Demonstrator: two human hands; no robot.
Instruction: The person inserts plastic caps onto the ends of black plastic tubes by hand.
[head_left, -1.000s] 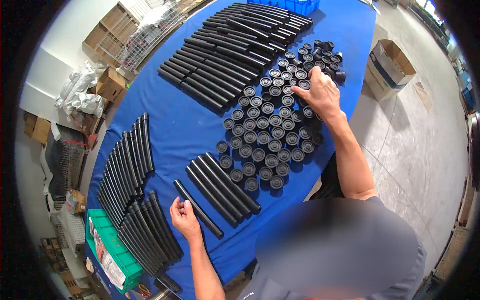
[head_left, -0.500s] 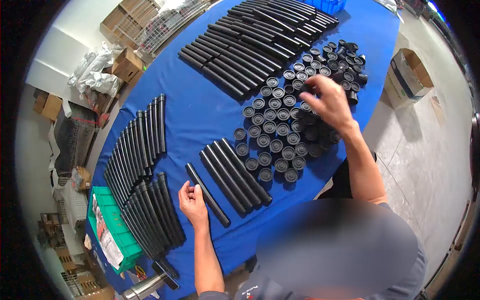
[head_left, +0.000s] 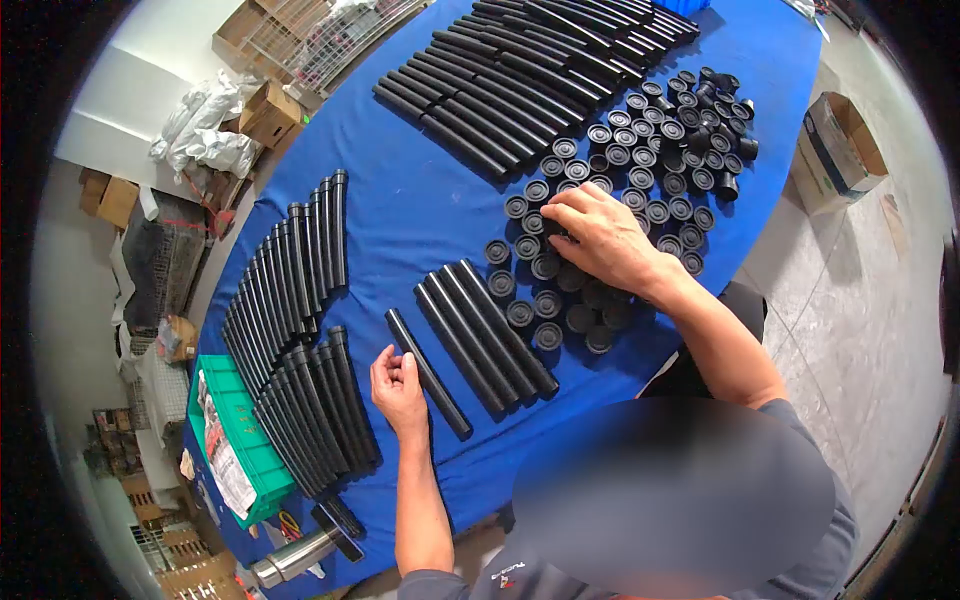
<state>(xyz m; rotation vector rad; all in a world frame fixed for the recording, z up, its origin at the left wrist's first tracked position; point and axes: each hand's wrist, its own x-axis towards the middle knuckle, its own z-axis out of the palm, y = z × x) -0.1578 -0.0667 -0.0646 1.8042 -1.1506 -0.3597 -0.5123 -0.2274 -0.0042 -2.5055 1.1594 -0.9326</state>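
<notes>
My right hand (head_left: pixel 608 238) is over the cluster of round black caps (head_left: pixel 547 303), its thumb and fingers closed around a dark cap at the cluster's left side. The palm hides several other caps. Beside a single black tube (head_left: pixel 428 372), my left hand (head_left: pixel 398 392) has loosely bent fingers, with nothing visible between them. To the right of that tube lies a group of parallel black tubes (head_left: pixel 485 338).
Rows of black tubes (head_left: pixel 490 95) cover the far part of the blue cloth (head_left: pixel 385 225). Capped tubes (head_left: pixel 285 265) stand in fanned rows at left, near a green crate (head_left: pixel 238 440). A cardboard box (head_left: pixel 838 155) is on the floor at right.
My right hand has moved left and toward me across the caps. Fewer caps show at the cluster's near edge. My left hand stays beside the single tube. The view has shifted slightly.
</notes>
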